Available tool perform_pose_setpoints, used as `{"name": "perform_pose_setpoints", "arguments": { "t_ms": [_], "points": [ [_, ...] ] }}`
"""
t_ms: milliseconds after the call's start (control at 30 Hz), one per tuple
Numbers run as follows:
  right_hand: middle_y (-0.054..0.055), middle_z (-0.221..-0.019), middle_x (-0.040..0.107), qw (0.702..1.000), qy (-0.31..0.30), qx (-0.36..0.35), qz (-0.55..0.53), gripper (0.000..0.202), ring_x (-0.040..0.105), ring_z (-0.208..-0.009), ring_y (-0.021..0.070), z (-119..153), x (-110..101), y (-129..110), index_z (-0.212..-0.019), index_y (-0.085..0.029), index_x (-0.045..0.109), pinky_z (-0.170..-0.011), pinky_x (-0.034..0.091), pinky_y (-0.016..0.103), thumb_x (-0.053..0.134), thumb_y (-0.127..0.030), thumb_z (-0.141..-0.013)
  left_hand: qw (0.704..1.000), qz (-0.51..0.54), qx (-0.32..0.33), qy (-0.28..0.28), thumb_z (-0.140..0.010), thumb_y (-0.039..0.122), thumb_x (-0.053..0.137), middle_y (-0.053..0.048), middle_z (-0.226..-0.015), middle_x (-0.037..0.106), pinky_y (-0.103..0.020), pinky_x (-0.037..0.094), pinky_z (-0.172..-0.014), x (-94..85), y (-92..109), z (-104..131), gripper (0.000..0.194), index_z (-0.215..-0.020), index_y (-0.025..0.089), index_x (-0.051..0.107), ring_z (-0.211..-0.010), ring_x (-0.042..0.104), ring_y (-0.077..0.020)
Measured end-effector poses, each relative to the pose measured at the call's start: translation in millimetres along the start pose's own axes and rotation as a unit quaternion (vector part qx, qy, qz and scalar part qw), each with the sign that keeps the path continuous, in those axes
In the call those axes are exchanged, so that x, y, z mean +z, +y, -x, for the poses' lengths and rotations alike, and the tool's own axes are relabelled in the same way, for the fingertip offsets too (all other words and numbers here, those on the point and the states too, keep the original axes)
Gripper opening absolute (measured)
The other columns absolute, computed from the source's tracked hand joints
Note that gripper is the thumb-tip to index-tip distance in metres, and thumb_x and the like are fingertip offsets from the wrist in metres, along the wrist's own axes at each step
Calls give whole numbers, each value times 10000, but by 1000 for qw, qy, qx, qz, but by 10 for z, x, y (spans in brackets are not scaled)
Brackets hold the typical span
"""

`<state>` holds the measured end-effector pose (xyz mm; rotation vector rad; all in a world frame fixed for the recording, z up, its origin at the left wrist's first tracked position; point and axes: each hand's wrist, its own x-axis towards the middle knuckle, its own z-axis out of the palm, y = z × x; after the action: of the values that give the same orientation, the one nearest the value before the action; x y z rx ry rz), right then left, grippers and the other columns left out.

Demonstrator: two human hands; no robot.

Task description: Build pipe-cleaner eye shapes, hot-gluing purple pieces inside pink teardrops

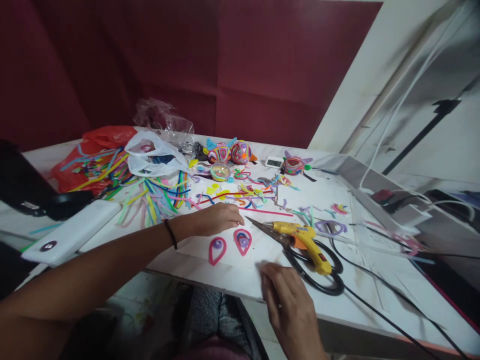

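Note:
My left hand [219,219] reaches across the white tabletop, fingers drawn together and pointing right; what they pinch, if anything, is hidden. A straight pink pipe cleaner [268,212] lies just beyond its fingertips. Below them are two pink teardrop shapes bent from pipe cleaner, the left teardrop [211,255] and the right teardrop [247,246], each with purple inside. At the table's front edge my right hand [290,300] rests loosely bent, thumb apart, nothing visible in it. Beside it lie black-handled scissors [313,286] with a yellow glue gun [305,239] on top.
Bundles of coloured pipe cleaners [150,200] and a white plastic bag [153,155] occupy the left. Colourful wrapped figures [221,152] stand at the back near a small digital display [274,162]. A purple loop [331,228] and black cables [382,285] lie on the right.

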<state>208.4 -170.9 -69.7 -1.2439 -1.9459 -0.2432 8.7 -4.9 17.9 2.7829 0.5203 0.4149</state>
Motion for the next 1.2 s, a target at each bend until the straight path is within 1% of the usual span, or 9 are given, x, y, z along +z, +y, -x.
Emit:
{"name": "perform_pose_setpoints", "arguments": {
  "t_ms": [167, 333, 500, 600, 700, 800, 900, 1033, 1200],
  "points": [
    [94, -971, 645, 999, -38, 9, 17, 200, 588, -849, 209, -98, 6, 13, -1107, -163, 586, -743, 513, 341, 449, -193, -963, 999, 30, 24, -23, -912, 92, 508, -82, -944, 678, -207, 463, -783, -42, -104, -43, 211, -973, 135, 705, -872, 617, -155],
    [84, -920, 629, 996, -66, 37, 41, 242, 624, -792, 202, -231, 48, 14, -1147, -156, 577, -684, 517, 318, 421, -230, -978, 995, 67, 56, -45, -911, 108, 531, -78, -903, 683, -205, 465, -741, 16, -200, -70, 200, -961, 150, 720, -810, 619, -152],
    [52, -817, 593, 993, -76, 56, 74, 267, 610, -627, 189, -306, 107, 37, -1143, -155, 588, -555, 474, 307, 392, -231, -978, 991, 94, 76, -52, -933, 117, 508, -93, -922, 677, -206, 460, -756, 61, -255, -107, 212, -987, 135, 713, -821, 616, -156],
    [47, -815, 593, 989, -96, 55, 98, 299, 620, -614, 183, -320, 133, 54, -1181, -153, 579, -544, 464, 295, 372, -204, -971, 990, 103, 83, -58, -939, 133, 509, -95, -913, 671, -210, 458, -763, 62, -275, -126, 212, -993, 134, 714, -825, 614, -161],
    [43, -813, 594, 984, -110, 51, 131, 327, 619, -592, 168, -343, 147, 56, -1203, -155, 573, -527, 444, 279, 349, -175, -966, 987, 109, 90, -70, -910, 118, 554, -96, -911, 665, -219, 458, -768, 69, -297, -140, 196, -1020, 129, 716, -829, 615, -172],
    [31, -769, 579, 981, -116, 47, 151, 345, 608, -575, 166, -386, 144, 42, -1202, -157, 582, -508, 414, 277, 328, -169, -969, 985, 118, 94, -82, -876, 93, 596, -98, -914, 659, -217, 460, -760, 87, -322, -153, 208, -1044, 121, 716, -835, 618, -178],
    [24, -734, 561, 981, -114, 47, 151, 365, 599, -565, 161, -422, 132, 26, -1175, -154, 604, -502, 393, 273, 294, -178, -983, 983, 128, 94, -88, -867, 85, 606, -87, -915, 658, -209, 459, -763, 104, -347, -167, 224, -1051, 143, 718, -837, 619, -172],
    [16, -716, 529, 983, -110, 48, 140, 403, 557, -550, 146, -421, 136, 19, -1162, -171, 621, -507, 377, 266, 254, -241, -1013, 982, 137, 89, -93, -834, 59, 634, -75, -906, 656, -201, 456, -770, 112, -365, -188, 250, -1048, 153, 721, -833, 620, -168],
    [23, -707, 494, 986, -100, 47, 124, 414, 516, -587, 155, -403, 171, 15, -1138, -153, 641, -549, 393, 271, 279, -315, -1018, 981, 144, 84, -97, -820, 32, 622, -50, -898, 648, -205, 457, -788, 109, -343, -192, 295, -1042, 199, 723, -839, 612, -163]
  ]
}}
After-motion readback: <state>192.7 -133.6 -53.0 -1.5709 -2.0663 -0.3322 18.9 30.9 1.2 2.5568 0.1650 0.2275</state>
